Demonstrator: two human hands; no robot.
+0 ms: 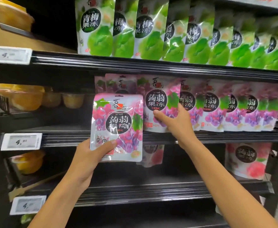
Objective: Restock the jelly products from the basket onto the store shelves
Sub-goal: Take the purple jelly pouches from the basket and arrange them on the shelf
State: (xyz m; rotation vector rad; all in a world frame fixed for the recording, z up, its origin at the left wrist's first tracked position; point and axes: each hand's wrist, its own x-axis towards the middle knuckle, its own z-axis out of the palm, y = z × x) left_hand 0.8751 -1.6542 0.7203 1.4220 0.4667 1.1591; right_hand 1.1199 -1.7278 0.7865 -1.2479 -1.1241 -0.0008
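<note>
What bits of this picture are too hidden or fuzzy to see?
Head view only:
- Basket: outside the frame.
- Price tags: the digits after 4 are blurred.
- Pink pouch on the lower shelf: mostly hidden behind the grape pouch held by the left hand.
- Right hand fingertips: hidden behind the shelf pouch it grips.
- Green pouches: tops cut off by the top edge.

Pouch [118,122] in left hand [87,155], before the middle shelf [225,137], pouch row [217,109] on it at right hand [176,124], jelly cups [52,97] left of both hands, second pouch row [168,30] above them.
</note>
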